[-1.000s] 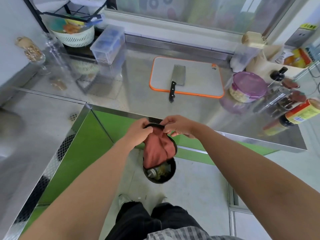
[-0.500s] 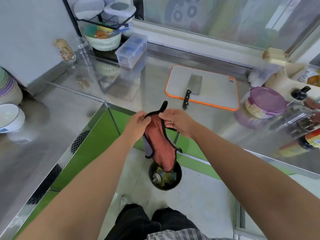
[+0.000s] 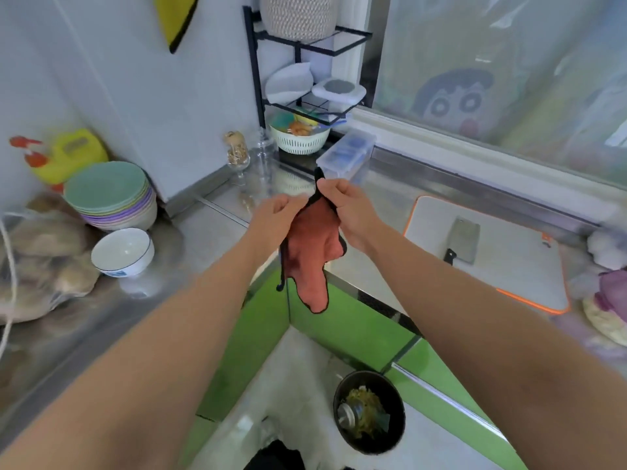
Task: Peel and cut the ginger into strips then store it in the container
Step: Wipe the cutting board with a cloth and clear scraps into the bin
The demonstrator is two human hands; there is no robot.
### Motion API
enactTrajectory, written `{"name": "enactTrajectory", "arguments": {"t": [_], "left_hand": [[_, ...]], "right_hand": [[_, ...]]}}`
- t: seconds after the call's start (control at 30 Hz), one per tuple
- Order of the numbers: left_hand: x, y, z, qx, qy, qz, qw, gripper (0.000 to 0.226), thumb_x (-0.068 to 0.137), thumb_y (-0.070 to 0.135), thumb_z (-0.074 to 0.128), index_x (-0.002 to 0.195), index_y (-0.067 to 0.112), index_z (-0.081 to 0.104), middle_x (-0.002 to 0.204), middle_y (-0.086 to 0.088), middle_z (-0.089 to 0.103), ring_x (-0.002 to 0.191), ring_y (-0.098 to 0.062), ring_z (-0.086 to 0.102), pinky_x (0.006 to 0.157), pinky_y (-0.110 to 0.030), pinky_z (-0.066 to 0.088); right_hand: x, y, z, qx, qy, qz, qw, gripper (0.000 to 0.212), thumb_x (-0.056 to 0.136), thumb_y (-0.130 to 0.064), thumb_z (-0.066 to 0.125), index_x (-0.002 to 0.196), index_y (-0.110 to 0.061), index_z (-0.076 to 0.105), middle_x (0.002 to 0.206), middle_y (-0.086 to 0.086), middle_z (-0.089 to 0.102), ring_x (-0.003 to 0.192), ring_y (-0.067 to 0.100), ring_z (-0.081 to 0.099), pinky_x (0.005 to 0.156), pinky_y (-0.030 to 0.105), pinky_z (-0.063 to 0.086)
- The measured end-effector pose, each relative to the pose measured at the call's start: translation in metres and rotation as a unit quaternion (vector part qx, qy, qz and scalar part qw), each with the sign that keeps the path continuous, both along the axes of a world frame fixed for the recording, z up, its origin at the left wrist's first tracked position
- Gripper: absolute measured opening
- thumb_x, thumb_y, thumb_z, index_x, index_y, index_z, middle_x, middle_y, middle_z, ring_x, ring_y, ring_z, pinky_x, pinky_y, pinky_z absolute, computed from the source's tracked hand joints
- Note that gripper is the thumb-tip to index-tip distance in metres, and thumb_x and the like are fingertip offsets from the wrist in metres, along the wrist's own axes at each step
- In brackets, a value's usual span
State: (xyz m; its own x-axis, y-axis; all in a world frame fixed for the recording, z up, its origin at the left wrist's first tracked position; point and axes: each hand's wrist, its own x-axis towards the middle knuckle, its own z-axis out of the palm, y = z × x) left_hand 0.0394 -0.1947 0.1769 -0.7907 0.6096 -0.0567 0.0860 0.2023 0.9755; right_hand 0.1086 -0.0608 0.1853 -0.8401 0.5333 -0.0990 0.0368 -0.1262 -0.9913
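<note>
A red cloth with a black edge (image 3: 312, 252) hangs in the air over the inner corner of the steel counter. My left hand (image 3: 276, 217) and my right hand (image 3: 349, 212) each pinch its top edge. To the right lies a white cutting board with an orange rim (image 3: 509, 266), and a cleaver (image 3: 463, 240) rests on it. At the far right edge stands a container with a purple lid (image 3: 610, 300). A clear plastic box (image 3: 346, 157) stands at the back. No ginger is visible.
A black bin (image 3: 369, 413) with scraps stands on the floor below. On the left counter are a white bowl (image 3: 122, 252), a stack of pastel plates (image 3: 112, 195) and a mesh bag (image 3: 37, 266). A rack with a colander (image 3: 300, 135) fills the back corner.
Both hands have lifted the red cloth up and away from above the bin, to counter height. My view has swung left, so the board now lies at the right.
</note>
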Motion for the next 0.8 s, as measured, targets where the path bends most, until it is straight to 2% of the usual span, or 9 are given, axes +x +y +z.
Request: {"name": "enactTrajectory", "arguments": {"t": [0.07,0.13,0.2,0.3,0.37,0.5,0.67,0.8], "left_hand": [[-0.033,-0.002,0.022,0.03,0.004,0.02,0.999,0.041,0.085,0.052,0.063,0.09,0.011,0.065,0.077,-0.003,0.058,0.07,-0.013,0.053,0.067,-0.031,0.042],[-0.066,-0.003,0.044,0.077,0.001,0.054,0.996,0.023,0.091,0.031,0.064,0.095,0.008,0.066,0.078,-0.001,0.065,0.068,-0.012,0.06,0.066,-0.03,0.05],[-0.096,-0.005,0.067,0.112,0.008,0.077,0.991,0.017,0.088,0.021,0.067,0.095,0.006,0.068,0.077,-0.002,0.068,0.066,-0.012,0.064,0.065,-0.028,0.053],[-0.134,-0.012,0.093,0.118,0.027,0.087,0.989,0.008,0.084,0.015,0.071,0.087,0.007,0.071,0.074,-0.006,0.066,0.063,-0.012,0.061,0.061,-0.022,0.051],[-0.157,-0.017,0.106,0.114,0.05,0.099,0.987,0.005,0.085,0.014,0.07,0.082,0.009,0.07,0.073,-0.004,0.066,0.062,-0.01,0.06,0.059,-0.019,0.05],[-0.197,-0.015,0.13,0.106,0.106,0.128,0.98,0.014,0.089,0.019,0.063,0.085,0.007,0.068,0.076,-0.002,0.065,0.064,-0.009,0.06,0.06,-0.023,0.049],[-0.243,-0.009,0.178,0.145,0.147,0.198,0.958,0.016,0.088,0.017,0.063,0.079,0.005,0.067,0.071,-0.005,0.062,0.058,-0.011,0.055,0.053,-0.024,0.044],[-0.288,-0.01,0.233,0.142,0.191,0.239,0.941,0.018,0.085,0.021,0.068,0.07,0.013,0.067,0.07,-0.004,0.062,0.058,-0.012,0.053,0.053,-0.023,0.044]], "right_hand": [[-0.039,-0.004,0.016,0.028,0.023,0.0,0.999,0.01,0.076,-0.033,0.072,0.071,-0.025,0.069,0.077,-0.001,0.065,0.082,0.017,0.058,0.084,0.036,0.047],[-0.075,-0.009,0.031,0.015,0.055,0.009,0.998,0.005,0.08,-0.016,0.072,0.081,-0.019,0.067,0.082,0.003,0.066,0.083,0.019,0.06,0.088,0.037,0.049],[-0.108,-0.014,0.048,0.009,0.074,0.031,0.997,0.008,0.083,-0.005,0.068,0.084,-0.013,0.065,0.08,0.003,0.066,0.076,0.015,0.062,0.08,0.029,0.052],[-0.148,-0.021,0.068,0.02,0.076,0.052,0.996,0.006,0.083,-0.006,0.068,0.086,-0.011,0.065,0.076,0.003,0.066,0.069,0.013,0.06,0.071,0.026,0.049],[-0.172,-0.023,0.079,0.011,0.083,0.056,0.995,0.004,0.083,-0.008,0.068,0.082,-0.012,0.066,0.073,0.003,0.065,0.067,0.014,0.058,0.07,0.028,0.047],[-0.217,-0.026,0.106,0.008,0.112,0.064,0.992,0.005,0.084,-0.015,0.069,0.08,-0.014,0.068,0.077,0.006,0.064,0.075,0.019,0.057,0.074,0.034,0.046],[-0.283,-0.025,0.151,-0.007,0.174,0.106,0.979,0.008,0.089,-0.016,0.065,0.09,-0.009,0.068,0.084,0.008,0.068,0.075,0.017,0.062,0.074,0.032,0.051],[-0.335,-0.018,0.204,0.014,0.214,0.13,0.968,0.017,0.088,-0.02,0.066,0.097,-0.006,0.07,0.089,0.008,0.07,0.078,0.014,0.064,0.076,0.028,0.054]]}}
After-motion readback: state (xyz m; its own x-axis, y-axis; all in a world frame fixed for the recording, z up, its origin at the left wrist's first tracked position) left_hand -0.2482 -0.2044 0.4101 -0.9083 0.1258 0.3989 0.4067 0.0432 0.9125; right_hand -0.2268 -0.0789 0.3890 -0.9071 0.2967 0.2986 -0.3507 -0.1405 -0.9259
